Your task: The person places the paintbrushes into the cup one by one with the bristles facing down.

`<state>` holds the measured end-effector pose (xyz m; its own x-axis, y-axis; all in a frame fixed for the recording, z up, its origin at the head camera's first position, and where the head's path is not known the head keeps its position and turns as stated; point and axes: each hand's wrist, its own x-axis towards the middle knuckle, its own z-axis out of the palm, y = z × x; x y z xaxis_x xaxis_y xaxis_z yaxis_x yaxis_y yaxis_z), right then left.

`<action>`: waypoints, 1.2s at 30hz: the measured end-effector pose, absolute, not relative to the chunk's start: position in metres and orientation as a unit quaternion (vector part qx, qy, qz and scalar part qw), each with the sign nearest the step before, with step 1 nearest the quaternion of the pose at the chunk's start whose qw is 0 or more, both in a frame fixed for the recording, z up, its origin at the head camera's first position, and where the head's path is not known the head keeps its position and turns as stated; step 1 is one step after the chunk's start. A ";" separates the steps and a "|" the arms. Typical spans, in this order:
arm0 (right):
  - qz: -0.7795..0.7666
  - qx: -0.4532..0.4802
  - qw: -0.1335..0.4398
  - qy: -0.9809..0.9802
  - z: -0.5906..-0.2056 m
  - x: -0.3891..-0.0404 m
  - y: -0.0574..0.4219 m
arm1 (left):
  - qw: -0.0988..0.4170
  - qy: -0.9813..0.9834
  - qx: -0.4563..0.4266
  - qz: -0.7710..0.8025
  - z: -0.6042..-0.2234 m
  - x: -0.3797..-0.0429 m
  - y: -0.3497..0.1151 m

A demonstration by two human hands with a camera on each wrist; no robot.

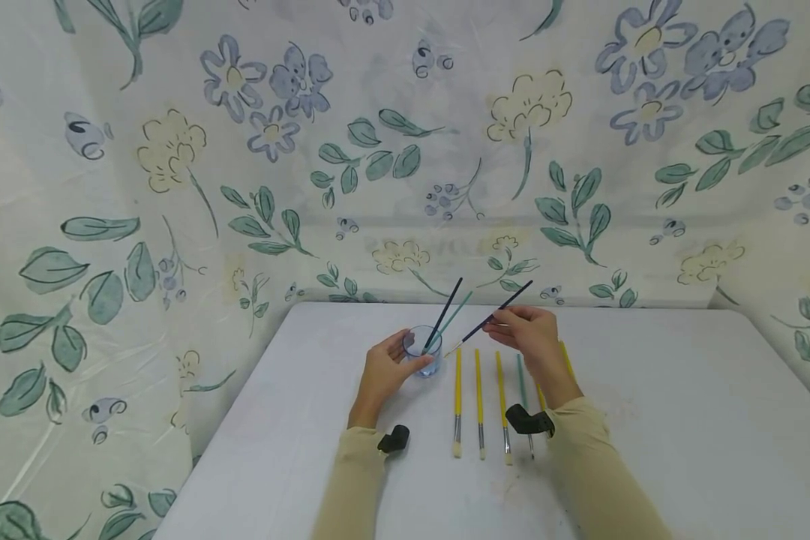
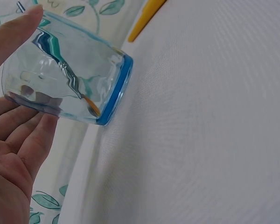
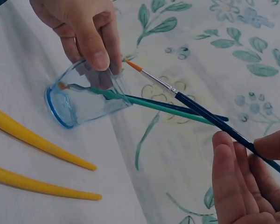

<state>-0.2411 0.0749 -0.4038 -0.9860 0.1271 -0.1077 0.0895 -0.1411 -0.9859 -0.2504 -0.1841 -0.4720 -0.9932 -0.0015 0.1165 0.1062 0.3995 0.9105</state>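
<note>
The left hand (image 1: 386,371) grips a clear glass (image 1: 416,346) with a blue base, the thumb on its near side and the fingers round the left. The glass is toward the far side of the table (image 1: 277,397), left of a row of brushes; whether its base touches the table is hard to tell. Inside, a dark-handled brush (image 1: 448,307) and a green-handled brush (image 1: 455,311) lean right, bristles down.

The right hand (image 1: 529,330) pinches a dark blue brush (image 1: 475,331) between thumb and fingers, its orange bristles pointing left, near the rim.

Three yellow brushes (image 1: 480,390) and a thin green brush (image 1: 523,382) lie side by side, bristles toward the near side; two more yellow handles (image 1: 567,360) show partly behind the right hand and wrist. Both sleeves (image 1: 351,480) are beige, with a black camera (image 1: 394,439) at each wrist. Floral sheeting (image 1: 378,202) hangs beyond the table.
</note>
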 end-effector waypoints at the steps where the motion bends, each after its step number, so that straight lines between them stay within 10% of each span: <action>1: 0.749 -0.084 0.015 -0.657 -0.404 -0.243 0.072 | 0.050 -0.835 -0.032 -0.546 -0.472 -0.250 -0.184; 36: 0.706 -0.083 0.013 -0.703 -0.419 -0.255 0.026 | 0.051 -0.828 -0.028 -0.558 -0.476 -0.252 -0.184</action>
<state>-0.2552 0.0256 -0.4191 -0.9857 0.1362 -0.0989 0.0982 -0.0113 -0.9951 -0.2518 -0.1839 -0.4758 -0.9933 -0.0108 0.1154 0.1029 0.3752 0.9212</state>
